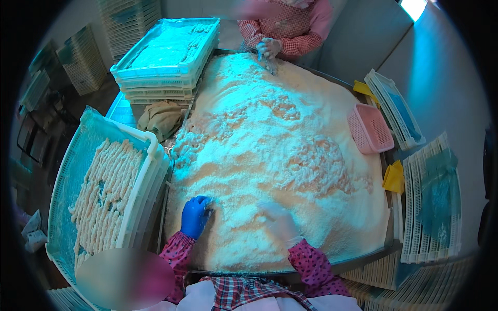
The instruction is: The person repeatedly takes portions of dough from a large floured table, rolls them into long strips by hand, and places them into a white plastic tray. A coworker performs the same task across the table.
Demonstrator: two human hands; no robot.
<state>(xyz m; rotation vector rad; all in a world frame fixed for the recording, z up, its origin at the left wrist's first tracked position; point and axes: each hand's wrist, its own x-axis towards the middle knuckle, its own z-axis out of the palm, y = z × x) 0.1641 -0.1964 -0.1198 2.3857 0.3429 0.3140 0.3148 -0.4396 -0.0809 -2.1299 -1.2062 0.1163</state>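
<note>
A broad heap of pale, loose crumbs (pixel 233 181) covers the worktable. At its near left side, my left hand (pixel 194 217) in a blue glove is closed, its fingers curled just above the crumbs; what they hold, if anything, is hidden. My right hand (pixel 281 223), in a whitish glove, reaches over the near middle of the heap, and its fingers are smeared by motion. Lumpy coated pieces (pixel 319 163) lie partly buried in the crumbs beyond my right hand. On my left, a tray (pixel 136 207) holds rows of coated strips (pixel 106 192).
Stacked trays (pixel 161 78) and a brownish cloth (pixel 162 120) stand at the far left. Along the right edge are a pink basket (pixel 369 129), a yellow cloth (pixel 393 177) and upright trays (pixel 430 199). Across the table, a co-worker's gloved hands (pixel 268 48) are over the crumbs.
</note>
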